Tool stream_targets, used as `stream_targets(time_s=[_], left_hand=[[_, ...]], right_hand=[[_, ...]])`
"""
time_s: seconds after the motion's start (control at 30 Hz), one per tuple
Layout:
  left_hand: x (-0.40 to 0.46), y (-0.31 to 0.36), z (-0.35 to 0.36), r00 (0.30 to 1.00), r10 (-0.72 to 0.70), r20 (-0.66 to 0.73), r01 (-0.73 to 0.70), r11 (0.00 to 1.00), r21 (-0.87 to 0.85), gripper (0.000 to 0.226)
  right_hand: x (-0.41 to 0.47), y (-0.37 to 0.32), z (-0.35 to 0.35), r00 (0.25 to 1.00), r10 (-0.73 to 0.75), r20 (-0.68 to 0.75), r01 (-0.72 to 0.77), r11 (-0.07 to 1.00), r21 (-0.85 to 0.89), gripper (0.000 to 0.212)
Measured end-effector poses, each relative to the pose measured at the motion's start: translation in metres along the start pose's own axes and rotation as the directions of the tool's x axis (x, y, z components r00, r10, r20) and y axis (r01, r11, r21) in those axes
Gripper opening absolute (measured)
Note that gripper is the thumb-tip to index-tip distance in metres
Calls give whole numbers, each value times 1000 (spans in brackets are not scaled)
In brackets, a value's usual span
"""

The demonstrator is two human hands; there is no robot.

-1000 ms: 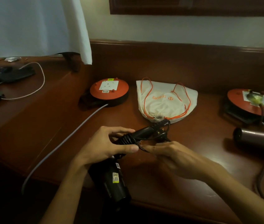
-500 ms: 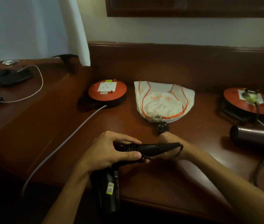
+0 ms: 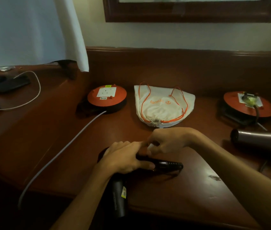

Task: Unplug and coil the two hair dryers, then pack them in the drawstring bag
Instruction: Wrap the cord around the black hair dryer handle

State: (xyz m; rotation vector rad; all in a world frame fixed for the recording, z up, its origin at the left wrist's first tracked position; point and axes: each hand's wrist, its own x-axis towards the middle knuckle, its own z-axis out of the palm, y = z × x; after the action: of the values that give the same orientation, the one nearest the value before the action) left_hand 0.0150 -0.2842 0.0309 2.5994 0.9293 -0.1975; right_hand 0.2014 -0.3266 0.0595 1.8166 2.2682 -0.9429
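A black hair dryer (image 3: 119, 195) lies at the desk's front edge, its barrel toward me and its handle (image 3: 168, 165) pointing right. My left hand (image 3: 124, 156) grips the handle over the wound cord. My right hand (image 3: 166, 143) sits just behind it, fingers curled at the cord near my left fingertips; the cord itself is mostly hidden. A white drawstring bag (image 3: 163, 105) with orange cords lies flat and drawn closed behind my hands. A second, brownish hair dryer (image 3: 261, 140) lies at the right, its cord plugged into the right reel (image 3: 247, 105).
An orange cable reel (image 3: 106, 98) with an empty socket stands left of the bag; its grey cable (image 3: 61, 153) runs off the desk's front edge. Dark devices and a white cable (image 3: 31, 97) lie on the left desk wing. A wooden backboard runs behind.
The black dryer's plug, lying in front of the bag half a second ago, is out of sight now. My right hand moved up behind my left hand at the handle.
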Motion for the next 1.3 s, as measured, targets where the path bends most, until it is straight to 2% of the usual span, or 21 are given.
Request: stream_targets(time_s=[0.17,0.27,0.3,0.4,0.47,0.53,0.63,0.7,0.77,0.83,0.9,0.97,1.03,1.23,1.3], left_hand=[[-1,-3,-2,999,-7,-45,4,998,-68,39],[-1,-5,-2,997,-16,-80,7,994,-111,7],[0,-6,-2,995,-27,-95,15,992,-124,7],[-1,-12,-2,987,-76,-141,53,986,-160,45],[-2,-18,-4,979,-103,-178,63,974,-219,57],[-3,-22,-6,977,-108,-183,55,960,-274,54],[-5,-22,-7,979,-93,-181,39,959,-281,42],[-5,-23,-6,973,-106,-203,44,956,-290,34],[-5,-24,-6,967,-123,-221,39,937,-348,32],[-6,-26,-7,968,-122,-220,23,913,-408,34],[-7,-26,-8,970,-122,-211,13,890,-455,37],[-5,-27,-7,975,-121,-186,7,855,-518,42],[-4,-27,-5,974,-133,-181,-4,795,-606,48],[-1,-31,1,914,-266,-307,-56,667,-743,50],[-1,-33,0,896,-292,-333,-81,631,-772,47]], right_hand=[[-20,-14,-2,1000,12,4,-12,994,-113,20],[-24,-26,7,992,52,-113,-78,967,-242,13],[-26,-29,10,985,53,-166,-98,957,-273,13],[-32,-27,18,949,15,-314,-116,945,-305,16],[-35,-24,22,910,-18,-414,-129,937,-324,22],[-37,-21,26,874,-65,-482,-121,931,-345,22],[-42,-30,36,850,-161,-502,-89,894,-439,20],[-45,-36,46,786,-247,-567,-84,866,-494,17],[-44,-39,60,762,-195,-617,-88,914,-397,30],[-36,-40,81,750,-106,-653,-62,972,-228,45],[-28,-41,104,668,-56,-742,-28,995,-101,48],[-19,-43,124,507,-27,-862,9,1000,-26,39],[-12,-46,133,381,-17,-924,71,997,10,30],[-18,-48,141,82,38,-996,134,990,49,11],[-33,-48,138,-5,100,-995,165,981,98,10]])
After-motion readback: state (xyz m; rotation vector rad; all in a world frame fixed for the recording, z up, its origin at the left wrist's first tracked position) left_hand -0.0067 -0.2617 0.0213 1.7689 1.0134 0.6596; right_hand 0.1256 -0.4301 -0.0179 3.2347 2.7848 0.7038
